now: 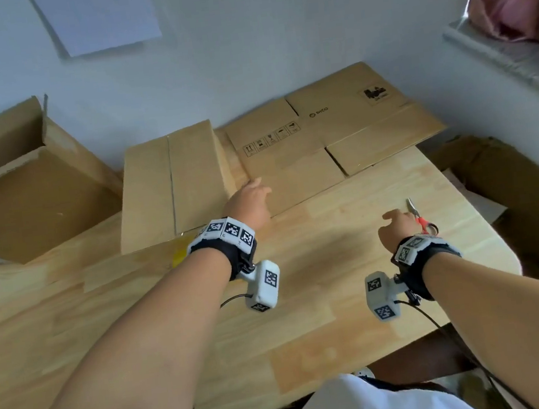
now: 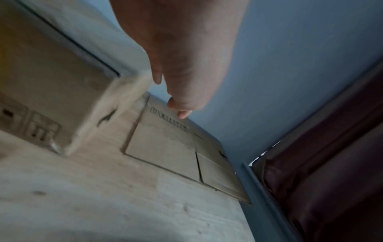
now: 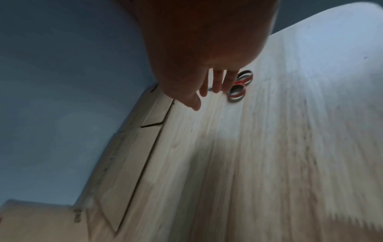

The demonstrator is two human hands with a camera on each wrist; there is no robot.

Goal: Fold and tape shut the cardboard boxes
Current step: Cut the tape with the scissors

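One folded box [image 1: 170,186] stands at the worktop's [image 1: 307,301] far edge beside an unfolded flat box [image 1: 321,143]; left hand [image 1: 251,203] reaches there, right hand [image 1: 396,227] nears scissors [image 1: 421,219], both empty, fingers loose

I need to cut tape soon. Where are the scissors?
In the head view, the scissors lie on the table's right side, just beyond the right hand.
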